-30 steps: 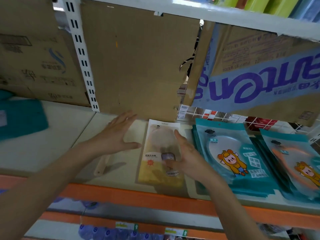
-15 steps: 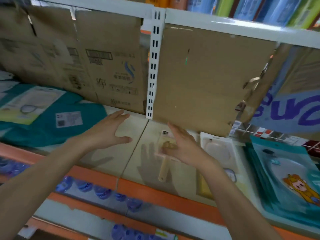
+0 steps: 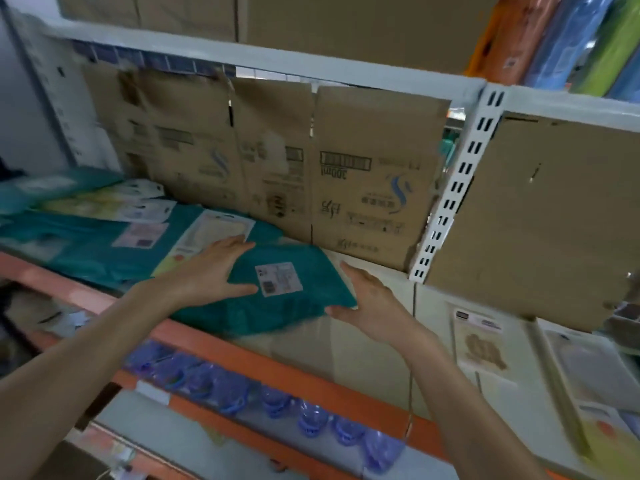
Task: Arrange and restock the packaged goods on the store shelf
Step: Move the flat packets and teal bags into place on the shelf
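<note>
A stack of teal packages (image 3: 298, 303) with a white label lies on the shelf board (image 3: 374, 344) near its orange front edge. My left hand (image 3: 211, 271) lies flat on the stack's left side, fingers straight. At the stack's right edge my right hand (image 3: 370, 299) touches it with straight fingers, thumb by the front corner. More teal and pale yellow-white packages (image 3: 104, 237) lie to the left. A clear package with a brownish item (image 3: 481, 341) lies on the shelf to the right.
Flattened cardboard boxes (image 3: 311, 181) line the back of the shelf. A white slotted upright (image 3: 453, 188) divides the bays. Water bottle caps (image 3: 277, 400) show on the shelf below. Another clear package (image 3: 588, 375) lies far right.
The view swung left. Both hands moved left from the bare shelf and the clear packages onto the teal stack, one on each side of it.
</note>
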### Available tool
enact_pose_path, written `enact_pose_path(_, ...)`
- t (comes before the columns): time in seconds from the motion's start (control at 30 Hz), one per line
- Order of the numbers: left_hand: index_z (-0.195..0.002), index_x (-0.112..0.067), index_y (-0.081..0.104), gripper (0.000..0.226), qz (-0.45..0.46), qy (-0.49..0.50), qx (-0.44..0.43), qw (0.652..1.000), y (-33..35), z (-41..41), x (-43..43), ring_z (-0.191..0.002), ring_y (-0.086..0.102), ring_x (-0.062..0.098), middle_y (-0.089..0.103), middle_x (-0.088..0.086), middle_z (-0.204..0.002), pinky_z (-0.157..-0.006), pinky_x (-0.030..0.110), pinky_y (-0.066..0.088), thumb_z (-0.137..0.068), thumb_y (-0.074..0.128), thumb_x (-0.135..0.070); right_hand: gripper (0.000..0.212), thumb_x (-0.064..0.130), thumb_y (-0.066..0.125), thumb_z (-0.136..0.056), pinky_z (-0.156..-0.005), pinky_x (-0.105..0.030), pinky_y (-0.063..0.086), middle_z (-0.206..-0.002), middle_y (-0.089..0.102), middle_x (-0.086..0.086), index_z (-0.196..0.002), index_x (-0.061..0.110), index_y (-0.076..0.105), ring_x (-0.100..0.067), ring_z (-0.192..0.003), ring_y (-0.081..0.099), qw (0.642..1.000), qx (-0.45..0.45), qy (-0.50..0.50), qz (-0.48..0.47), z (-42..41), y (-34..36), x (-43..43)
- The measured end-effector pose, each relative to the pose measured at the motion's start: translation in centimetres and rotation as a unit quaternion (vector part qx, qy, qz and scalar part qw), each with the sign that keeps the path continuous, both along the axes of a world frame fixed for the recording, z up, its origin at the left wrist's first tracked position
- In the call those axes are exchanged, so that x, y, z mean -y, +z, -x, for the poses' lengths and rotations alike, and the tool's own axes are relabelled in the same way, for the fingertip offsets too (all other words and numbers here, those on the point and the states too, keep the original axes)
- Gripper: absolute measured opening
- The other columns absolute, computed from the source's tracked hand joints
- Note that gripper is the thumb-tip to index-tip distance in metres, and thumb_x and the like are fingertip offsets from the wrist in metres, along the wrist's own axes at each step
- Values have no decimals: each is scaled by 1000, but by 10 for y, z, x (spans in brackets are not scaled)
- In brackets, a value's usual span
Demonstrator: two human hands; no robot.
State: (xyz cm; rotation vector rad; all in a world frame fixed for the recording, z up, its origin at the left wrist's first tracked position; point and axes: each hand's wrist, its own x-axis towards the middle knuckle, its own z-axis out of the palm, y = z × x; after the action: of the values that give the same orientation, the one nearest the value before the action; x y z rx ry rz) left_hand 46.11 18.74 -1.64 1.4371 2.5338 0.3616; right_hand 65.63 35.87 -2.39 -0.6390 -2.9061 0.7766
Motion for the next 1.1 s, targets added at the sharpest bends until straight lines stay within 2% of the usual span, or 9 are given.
enact_pose_path(0.1, -149, -20, 10, 85, 0, 15, 11, 1000, -6, 27, 12, -144, 8, 15, 5, 1, -157, -114, 26, 11, -84, 58, -47, 83, 43, 62, -85, -112, -38, 26, -150, 31, -3, -149, 18, 16, -22, -136, 30, 1000, -3, 13, 10, 30, -4, 6)
enact_pose_path(0.37, -149, -23, 7, 80, 35, 24, 59, 997, -15, 94, -7, -143, 7, 14, 2, -3, -157, -112, 25, 11, -88, 56, -41, 75, 37, 60, -89, -107, -29, 25, -150, 30, -6, -147, 16, 17, -21, -135, 29, 999, -3, 25, 36, 111, -17, -5)
enact_pose_path(0.53, -148, -23, 12, 81, 84, 22, 91, 992, -13, 158, -43, -141, 17, 17, 10, -4, -155, -108, 27, 23, -86, 60, -41, 85, 40, 60, -87, -112, -31, 22, -155, 17, -5, -150, 13, 10, -19, -140, 22, 998, 33, 15, 59, 156, -22, -36)
enact_pose_path(0.7, -146, -18, 23, 78, 112, 15, 114, 987, -29, 208, -69, -138, 27, 20, 23, 1, -152, -109, 32, 30, -83, 66, -31, 76, 41, 70, -80, -105, -34, 34, -146, 37, -1, -142, 17, 34, -21, -132, 37, 993, 89, 19, 74, 192, -34, -53)
enact_pose_path(0.83, -148, -12, 12, 92, 202, 9, 131, 970, -36, 236, -84, -140, 21, 21, 16, 4, -154, -110, 26, 23, -80, 68, -39, 81, 50, 74, -72, -101, -35, 40, -141, 45, -2, -139, 18, 40, -20, -125, 44, 985, 159, 25, 54, 206, -45, -55)
enact_pose_path(0.93, -148, -16, 9, 117, 232, -11, 128, 964, -41, 257, -91, -139, 20, 22, 14, 2, -152, -113, 34, 24, -62, 71, -64, 80, 46, 75, -72, -101, -32, 37, -141, 43, -4, -138, 16, 41, -21, -126, 41, 983, 172, 17, 55, 210, -46, -58)
enact_pose_path(1.0, -143, -17, 25, 111, 234, -34, 66, 969, -42, 265, -95, -125, 35, 21, 31, 4, -139, -101, 32, 35, -56, 72, -68, 79, 42, 76, -72, -100, -29, 35, -142, 41, -4, -138, 16, 41, -21, -127, 40, 984, 171, 4, 55, 211, -46, -57)
enact_pose_path(1.03, -133, -17, 37, 100, 225, -48, 61, 971, -41, 266, -97, -112, 42, 19, 41, 4, -126, -88, 27, 40, -55, 75, -66, 78, 41, 77, -71, -97, -28, 36, -141, 42, -4, -137, 17, 42, -20, -126, 41, 984, 172, -1, 55, 211, -47, -57)
enact_pose_path(1.1, -99, -14, 51, 73, 189, -89, 80, 975, -39, 269, -102, -82, 45, 15, 47, 2, -96, -63, 21, 34, -51, 81, -60, 74, 40, 79, -70, -89, -26, 37, -135, 47, -2, -132, 17, 47, -19, -119, 45, 983, 177, -11, 54, 214, -46, -56)
